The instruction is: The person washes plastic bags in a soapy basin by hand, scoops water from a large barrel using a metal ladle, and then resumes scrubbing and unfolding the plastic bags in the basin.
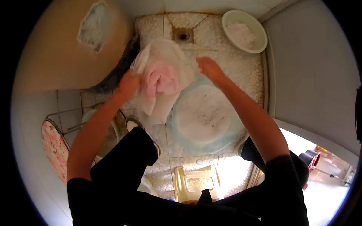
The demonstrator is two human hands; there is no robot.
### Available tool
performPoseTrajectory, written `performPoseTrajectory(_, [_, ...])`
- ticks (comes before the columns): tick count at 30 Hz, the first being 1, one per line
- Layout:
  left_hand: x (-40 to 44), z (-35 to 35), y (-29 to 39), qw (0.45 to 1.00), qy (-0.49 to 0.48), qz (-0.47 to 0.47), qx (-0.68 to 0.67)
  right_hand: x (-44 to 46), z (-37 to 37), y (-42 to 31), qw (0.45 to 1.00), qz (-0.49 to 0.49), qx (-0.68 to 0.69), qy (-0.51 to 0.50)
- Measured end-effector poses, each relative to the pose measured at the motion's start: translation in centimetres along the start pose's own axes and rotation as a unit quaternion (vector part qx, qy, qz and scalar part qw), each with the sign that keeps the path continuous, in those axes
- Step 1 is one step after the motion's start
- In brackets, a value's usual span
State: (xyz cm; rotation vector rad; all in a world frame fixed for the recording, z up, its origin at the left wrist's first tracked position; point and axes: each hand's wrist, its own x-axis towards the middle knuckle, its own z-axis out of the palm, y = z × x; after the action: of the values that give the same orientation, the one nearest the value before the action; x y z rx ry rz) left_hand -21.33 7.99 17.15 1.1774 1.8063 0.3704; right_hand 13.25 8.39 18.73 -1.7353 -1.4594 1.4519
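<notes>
A blurred, see-through whitish bag or container [166, 107] stands on the tiled floor, with a crumpled pink cloth [164, 79] in it. At its left edge, my left hand [130, 82] is closed, gripping that edge. My right hand [211, 69] is just off the right edge, with its fingers curled; whether anything is between them cannot be made out. Below the right hand and forearm stands a wide pale-blue basin [181, 139], holding cloudy, foamy water with dark specks.
A pale green basin [225, 22] with whitish cloth stands at the upper right, near a floor drain [183, 35]. A large beige rounded object [56, 56] fills the upper left. A floral folding seat [54, 145] leans at left. A yellow stool [181, 184] is between my feet.
</notes>
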Motion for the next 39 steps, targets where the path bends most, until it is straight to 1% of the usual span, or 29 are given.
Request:
performPoseTrajectory(1, [-1.8, -0.7, 2.1, 1.0, -0.004, -0.016, 0.001, 2.6, 1.0, 1.0, 0.998, -0.015, 0.059, -0.032])
performPoseTrajectory(2, [-3.8, -2.2, 5.7, 0.983, -0.117, -0.099, -0.104, 6.1, 2.7, 3.1, 0.997, -0.007, 0.062, -0.041])
performPoseTrajectory(3, [-4.5, -2.7, 7.7, 0.937, -0.22, -0.174, -0.208, 10.1, 5.0, 5.8, 0.987, 0.076, 0.143, -0.009])
performPoseTrajectory(4, [-4.2, -1.8, 7.1, 0.937, -0.215, -0.181, -0.208, 12.2, 7.0, 7.5, 0.962, 0.159, 0.222, 0.022])
performPoseTrajectory(5, [-3.8, -0.8, 6.0, 0.948, -0.225, -0.156, -0.164, 11.8, 8.0, 6.7, 0.961, 0.161, 0.225, 0.013])
performPoseTrajectory(6, [-3.3, 0.1, 4.9, 0.956, -0.236, -0.129, -0.117, 10.3, 8.3, 5.0, 0.927, 0.198, 0.317, -0.024])
performPoseTrajectory(7, [-2.8, 0.9, 3.8, 0.956, -0.235, -0.134, -0.115, 9.6, 8.7, 4.2, 0.882, 0.233, 0.405, -0.058])
performPoseTrajectory(8, [-2.8, 1.7, 3.2, 0.951, -0.22, -0.151, -0.153, 9.6, 9.7, 3.9, 0.871, 0.227, 0.419, -0.117])
performPoseTrajectory(9, [-2.9, 2.3, 2.6, 0.944, -0.205, -0.17, -0.192, 9.4, 10.4, 3.8, 0.869, 0.232, 0.42, -0.12])
performPoseTrajectory(10, [-3.4, 2.5, 2.1, 0.934, -0.21, -0.169, -0.235, 9.0, 10.9, 3.5, 0.851, 0.231, 0.444, -0.159])
performPoseTrajectory(11, [-3.6, 2.5, 1.5, 0.935, -0.21, -0.17, -0.231, 7.8, 11.2, 2.0, 0.832, 0.225, 0.469, -0.194])
performPoseTrajectory(13, [-3.1, 2.6, 1.4, 0.91, -0.238, -0.115, -0.32, 5.7, 12.0, -0.6, 0.833, 0.212, 0.474, -0.193])
performPoseTrajectory(15, [-3.7, 1.4, 2.6, 0.911, -0.241, -0.093, -0.321, 4.5, 12.9, -2.1, 0.832, 0.197, 0.48, -0.195])
performPoseTrajectory(17, [-5.6, -0.1, 3.9, 0.911, -0.244, -0.073, -0.324, 3.2, 13.4, -2.9, 0.824, 0.13, 0.504, -0.225])
performPoseTrajectory(19, [-8.2, -2.7, 6.2, 0.903, -0.268, -0.047, -0.332, 1.4, 12.2, -3.6, 0.815, 0.101, 0.518, -0.239])
performPoseTrajectory(21, [-11.1, -4.2, 8.8, 0.916, -0.252, -0.021, -0.313, 0.0, 10.9, -3.3, 0.769, -0.167, 0.534, -0.307])
performPoseTrajectory(22, [-13.3, -5.0, 10.6, 0.949, -0.201, 0.009, -0.244, -5.8, 7.5, -8.5, 0.802, -0.031, 0.546, -0.242])
performPoseTrajectory(23, [-15.8, -5.9, 12.8, 0.973, -0.147, 0.042, -0.174, -8.3, 5.6, -11.7, 0.806, -0.049, 0.538, -0.24])
performPoseTrajectory(25, [-20.5, -7.4, 16.7, 0.968, -0.155, 0.095, -0.174, -12.2, 2.4, -16.9, 0.859, -0.129, 0.442, -0.223])
performPoseTrajectory(26, [-22.5, -8.0, 17.8, 0.969, -0.119, 0.151, -0.156, -14.4, 1.1, -19.1, 0.881, -0.168, 0.39, -0.209])
performPoseTrajectory(27, [-24.5, -8.4, 18.8, 0.965, -0.082, 0.204, -0.139, -16.6, 0.0, -20.8, 0.882, -0.185, 0.381, -0.204])
performPoseTrajectory(29, [-28.3, -8.8, 20.1, 0.941, -0.107, 0.272, -0.169, -21.4, -2.1, -23.5, 0.906, -0.18, 0.357, -0.14])
performPoseTrajectory(30, [-29.9, -8.4, 19.8, 0.934, -0.113, 0.298, -0.162, -23.9, -2.9, -24.2, 0.931, -0.209, 0.281, -0.102])
performPoseTrajectory(31, [-31.4, -7.8, 19.1, 0.927, -0.121, 0.321, -0.154, -26.4, -3.2, -24.8, 0.933, -0.248, 0.252, -0.074])
performPoseTrajectory(33, [-32.8, -5.4, 16.0, 0.902, -0.118, 0.286, -0.301, -28.9, -3.3, -23.9, 0.936, -0.302, 0.174, -0.04])
performPoseTrajectory(34, [-32.1, -4.1, 14.4, 0.874, -0.146, 0.292, -0.36, -29.9, -3.3, -23.3, 0.937, -0.302, 0.171, -0.031])
performPoseTrajectory(36, [-31.4, -2.1, 12.3, 0.827, -0.184, 0.286, -0.448, -31.5, -2.9, -21.9, 0.937, -0.339, 0.056, 0.06])
performPoseTrajectory(37, [-31.0, -1.0, 11.6, 0.826, -0.183, 0.279, -0.455, -32.3, -2.5, -21.2, 0.939, -0.335, 0.057, 0.056])
performPoseTrajectory(39, [-30.5, 0.7, 11.4, 0.837, -0.171, 0.274, -0.443, -33.2, -2.3, -20.6, 0.927, -0.307, 0.215, -0.01])
